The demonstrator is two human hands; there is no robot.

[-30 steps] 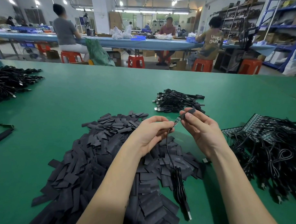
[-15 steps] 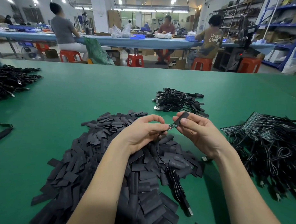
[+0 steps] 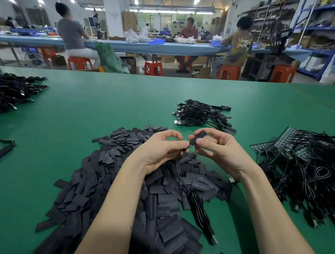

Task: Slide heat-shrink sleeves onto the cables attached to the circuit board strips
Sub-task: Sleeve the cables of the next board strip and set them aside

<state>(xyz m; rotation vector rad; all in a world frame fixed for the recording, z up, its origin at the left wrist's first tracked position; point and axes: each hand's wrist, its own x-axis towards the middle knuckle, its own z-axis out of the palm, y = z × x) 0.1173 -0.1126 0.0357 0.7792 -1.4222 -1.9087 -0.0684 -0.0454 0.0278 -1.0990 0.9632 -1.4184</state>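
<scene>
- Your left hand (image 3: 162, 151) and right hand (image 3: 217, 149) are raised over the far edge of the sleeve pile (image 3: 134, 192), near the middle of the green worktop (image 3: 98, 113).
- Left fingers (image 3: 176, 145) are pressed together on the small circuit board strip (image 3: 188, 146); its black cable (image 3: 182, 176) hangs down from the pinch and ends in a coil with a USB plug (image 3: 214, 238) lying on the pile.
- Right fingers (image 3: 199, 141) pinch a black heat-shrink sleeve (image 3: 197, 137), tilted, with its lower mouth right at the strip's end. You cannot tell how far the strip is inside.
- Open room: bare green surface to your left and beyond the pile. Your forearms cross over the pile itself.
- Right side is crowded: a tangle of cables with board strips (image 3: 302, 169) lies near your right wrist.
- A bundle of cables (image 3: 201, 114) sits just beyond your hands, apart from them.
- Another heap of black cables (image 3: 14, 91) lies at the far left; one sleeved cable (image 3: 2, 151) at the left edge.
- Room: workshop, a long blue bench (image 3: 127, 45) across the aisle, seated people, red stools (image 3: 153, 67), shelving (image 3: 318, 27) at right.
</scene>
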